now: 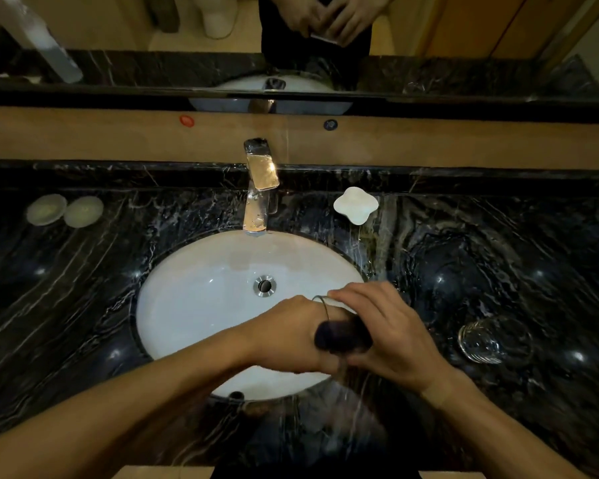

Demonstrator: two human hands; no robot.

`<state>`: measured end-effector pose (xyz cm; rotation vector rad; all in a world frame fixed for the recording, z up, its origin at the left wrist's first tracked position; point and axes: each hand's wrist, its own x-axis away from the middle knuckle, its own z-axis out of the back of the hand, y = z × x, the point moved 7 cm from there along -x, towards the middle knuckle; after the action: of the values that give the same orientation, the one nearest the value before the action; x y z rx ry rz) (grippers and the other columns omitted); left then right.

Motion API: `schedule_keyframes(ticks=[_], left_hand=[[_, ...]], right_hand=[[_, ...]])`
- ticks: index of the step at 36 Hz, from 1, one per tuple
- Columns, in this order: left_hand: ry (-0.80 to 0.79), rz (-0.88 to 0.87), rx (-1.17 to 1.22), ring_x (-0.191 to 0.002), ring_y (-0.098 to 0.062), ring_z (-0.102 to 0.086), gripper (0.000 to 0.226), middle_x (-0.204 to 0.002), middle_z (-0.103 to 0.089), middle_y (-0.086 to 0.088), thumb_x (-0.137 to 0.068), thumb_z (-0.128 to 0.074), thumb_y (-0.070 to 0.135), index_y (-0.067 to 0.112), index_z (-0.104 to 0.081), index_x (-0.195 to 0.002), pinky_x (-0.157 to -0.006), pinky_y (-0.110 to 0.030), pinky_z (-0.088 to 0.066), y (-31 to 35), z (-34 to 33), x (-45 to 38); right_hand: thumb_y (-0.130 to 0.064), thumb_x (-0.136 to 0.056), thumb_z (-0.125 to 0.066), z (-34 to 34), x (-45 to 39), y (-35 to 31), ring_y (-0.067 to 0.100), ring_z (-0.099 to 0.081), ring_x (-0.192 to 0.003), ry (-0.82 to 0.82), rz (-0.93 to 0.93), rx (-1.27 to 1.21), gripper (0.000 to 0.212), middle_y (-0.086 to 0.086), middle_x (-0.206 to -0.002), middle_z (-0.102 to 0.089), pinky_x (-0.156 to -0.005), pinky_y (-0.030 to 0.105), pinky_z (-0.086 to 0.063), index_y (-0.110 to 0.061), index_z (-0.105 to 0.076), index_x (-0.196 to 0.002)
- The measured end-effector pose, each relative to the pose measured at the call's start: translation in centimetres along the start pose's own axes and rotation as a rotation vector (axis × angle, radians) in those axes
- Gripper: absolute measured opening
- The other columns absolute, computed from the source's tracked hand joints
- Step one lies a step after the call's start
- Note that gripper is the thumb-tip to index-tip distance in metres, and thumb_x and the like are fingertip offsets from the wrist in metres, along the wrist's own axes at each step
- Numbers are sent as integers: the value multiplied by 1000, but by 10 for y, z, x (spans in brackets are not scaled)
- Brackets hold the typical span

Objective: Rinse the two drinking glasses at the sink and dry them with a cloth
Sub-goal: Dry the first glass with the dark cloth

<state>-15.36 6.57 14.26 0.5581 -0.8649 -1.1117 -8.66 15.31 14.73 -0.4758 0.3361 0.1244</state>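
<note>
A: Head view — both hands over the sink (187, 305)! The right hand (391, 333) grips a drinking glass (325, 307).

B: And the left hand (291, 333) presses a dark cloth (343, 335) into it. The second glass (495, 338) waits on the countertop (498, 257), right.
</note>
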Motion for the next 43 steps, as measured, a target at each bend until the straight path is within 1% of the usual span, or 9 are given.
schedule_keyframes(ticks=[5, 12, 15, 20, 25, 30, 35, 39, 43], left_hand=[[25, 146, 447, -60, -16, -53, 18, -67, -59, 3, -79, -79, 15, 12, -63, -86, -55, -30, -44, -12, 4, -1], [-10, 247, 388, -56, -21, -51, 21, -61, -56, -4, -71, -78, 23, 9, -63, -74, -48, -31, -41, -30, 16, -4], [-47, 118, 176, -67, -19, -63, 19, -73, -67, -5, -74, -75, 28, 14, -66, -83, -66, -42, -55, -21, 21, -3], [-128, -204, -704, -86, -24, -63, 33, -105, -68, 7, -83, -59, 42, 34, -59, -115, -65, -36, -52, 8, 21, -2], [9, -282, -750, -95, -25, -66, 57, -132, -60, 14, -83, -62, 35, 45, -47, -137, -63, -32, -48, 14, 31, 0], [121, -127, -631, -92, -23, -64, 52, -120, -64, 10, -81, -62, 33, 46, -49, -130, -67, -35, -53, 11, 33, -3], [159, 23, -324, -86, -19, -64, 43, -103, -70, 9, -73, -67, 38, 39, -61, -115, -70, -38, -54, -7, 29, -8], [164, 171, 272, -67, -20, -66, 21, -76, -70, -6, -73, -79, 19, 11, -67, -89, -68, -43, -58, -17, 29, -10], [141, 256, 456, -60, -17, -62, 22, -71, -65, -12, -73, -80, 9, 1, -66, -87, -58, -37, -47, -22, 31, -8]], right_hand=[[-33, -80, -77, 0, -8, 1, 31, -58, -100, 70, 35, 50, 60, 13, -117, -65, -84, 40, -51, -12, -50, -130], [-45, -66, -79, -21, -20, 24, 10, -51, -119, -348, -329, -193, 87, -12, -134, -52, -95, 35, -50, -37, -39, -143], [-30, -59, -92, -24, -18, 37, 0, -55, -121, -613, -481, -517, 102, -19, -139, -51, -103, 22, -46, -45, -35, -143], [-6, -61, -92, -26, -17, 38, 7, -62, -117, -871, -484, -808, 90, -8, -128, -65, -103, 22, -45, -38, -48, -134], [-29, -59, -86, -13, -27, 39, 2, -62, -106, -570, -378, -503, 84, -18, -116, -65, -96, 26, -50, -33, -50, -135], [-33, -63, -76, 2, -32, 26, 0, -49, -101, -344, -171, -86, 85, -24, -117, -54, -87, 26, -45, -34, -42, -140], [-28, -61, -74, 3, -31, 20, 27, -60, -101, -160, -11, 176, 78, 3, -119, -65, -72, 37, -43, -18, -51, -135], [-28, -74, -79, 3, -29, 17, 31, -61, -99, 11, 14, 262, 63, 10, -116, -66, -69, 40, -45, -13, -55, -130], [-30, -73, -80, 1, -27, 15, 32, -61, -101, 26, -37, 260, 72, 9, -118, -64, -70, 42, -46, -16, -48, -136]])
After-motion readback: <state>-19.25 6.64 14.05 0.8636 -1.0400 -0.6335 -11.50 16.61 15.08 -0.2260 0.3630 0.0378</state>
